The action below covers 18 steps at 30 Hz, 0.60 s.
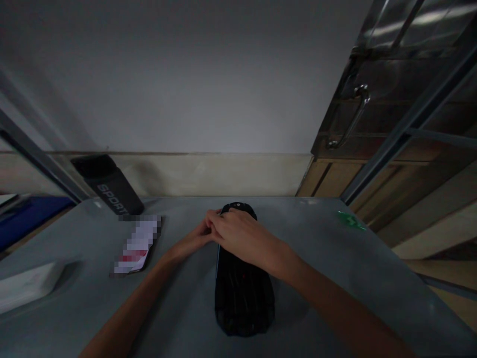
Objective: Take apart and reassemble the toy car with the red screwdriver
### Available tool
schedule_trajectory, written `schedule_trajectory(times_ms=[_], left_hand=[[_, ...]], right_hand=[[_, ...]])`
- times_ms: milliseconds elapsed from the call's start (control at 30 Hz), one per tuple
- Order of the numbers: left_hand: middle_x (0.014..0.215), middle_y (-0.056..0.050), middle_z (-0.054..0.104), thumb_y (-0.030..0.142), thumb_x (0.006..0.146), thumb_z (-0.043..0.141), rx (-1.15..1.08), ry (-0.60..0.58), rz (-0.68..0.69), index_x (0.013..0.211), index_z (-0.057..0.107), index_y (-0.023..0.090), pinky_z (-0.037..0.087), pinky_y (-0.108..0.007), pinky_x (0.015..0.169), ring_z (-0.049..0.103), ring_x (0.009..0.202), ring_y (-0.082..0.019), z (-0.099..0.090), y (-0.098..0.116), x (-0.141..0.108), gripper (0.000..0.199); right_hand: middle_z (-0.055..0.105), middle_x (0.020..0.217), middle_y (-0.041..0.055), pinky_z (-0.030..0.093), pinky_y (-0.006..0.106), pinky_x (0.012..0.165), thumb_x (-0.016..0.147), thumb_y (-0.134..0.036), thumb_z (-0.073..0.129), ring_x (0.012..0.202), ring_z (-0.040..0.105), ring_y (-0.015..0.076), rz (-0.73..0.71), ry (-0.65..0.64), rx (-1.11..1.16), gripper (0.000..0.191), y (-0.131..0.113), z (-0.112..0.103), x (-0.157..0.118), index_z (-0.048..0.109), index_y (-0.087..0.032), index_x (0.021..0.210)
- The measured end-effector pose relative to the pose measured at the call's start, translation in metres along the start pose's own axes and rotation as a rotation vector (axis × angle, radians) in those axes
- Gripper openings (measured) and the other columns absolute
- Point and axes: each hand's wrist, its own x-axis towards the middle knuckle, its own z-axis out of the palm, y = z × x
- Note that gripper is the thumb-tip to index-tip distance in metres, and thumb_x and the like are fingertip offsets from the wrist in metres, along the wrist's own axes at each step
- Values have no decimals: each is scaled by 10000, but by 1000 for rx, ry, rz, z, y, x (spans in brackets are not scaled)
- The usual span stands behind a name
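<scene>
A long black object (244, 298) with rounded ends and creased, shiny sides lies lengthwise in front of me; its exact kind is unclear. My right hand (242, 232) reaches across its upper part, fingers bent together over the far left edge. At that same edge, my left hand (201, 232) has its fingers closed and touching the right hand's fingertips. Whatever is pinched between the fingers is hidden. Part of the object's top is covered by the right hand and wrist.
On the grey table (179, 308), a blurred-out phone (137, 246) lies left of my arms. Behind it leans a dark bottle (115, 186) marked SPORT. A white object (32, 284) sits at the left, a green wrapper (351, 220) at the right. Metal posts (395, 141) flank the table.
</scene>
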Motion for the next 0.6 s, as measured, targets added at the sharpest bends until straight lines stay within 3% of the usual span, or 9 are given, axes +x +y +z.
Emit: schedule_trajectory(times_ms=[133,233,333,467,600], left_hand=[[1295,-78,765,359,816,729,17,2,-15,1271,696,185,517,-443,1144,646,1349,-360,0,4,-2,488],[1412,-94,720,399,812,750,-25,8,-8,1395,634,212,468,-454,1197,617,1403,-345,1,1,0,623],[1513,-118,660,383,816,759,-51,1,-17,1497,555,202,406,-469,1245,566,1463,-351,3,2,0,734],[1417,-82,719,367,851,714,-15,-2,-52,1421,629,200,379,-459,1259,541,1476,-374,3,7,-3,599],[1470,-108,677,422,852,726,-20,-33,-20,1433,618,215,373,-483,1264,534,1476,-372,3,5,-1,626]], right_hand=[[796,1005,101,501,339,856,1029,-148,594,937,731,223,-44,18,36,115,2,1,0,682,-149,1103],[794,943,92,487,327,759,1048,-120,568,840,732,216,-18,17,-29,135,2,1,-1,681,-138,1119],[795,988,106,496,341,816,1062,-122,528,891,730,221,-37,-11,-5,165,2,-1,-2,652,-135,1170],[795,1054,109,494,361,891,1065,-187,531,980,726,235,-43,-26,47,149,1,-6,-3,657,-159,1140],[794,1001,98,481,355,775,1082,-183,510,869,730,235,-17,-59,-23,174,0,-7,-3,665,-172,1159]])
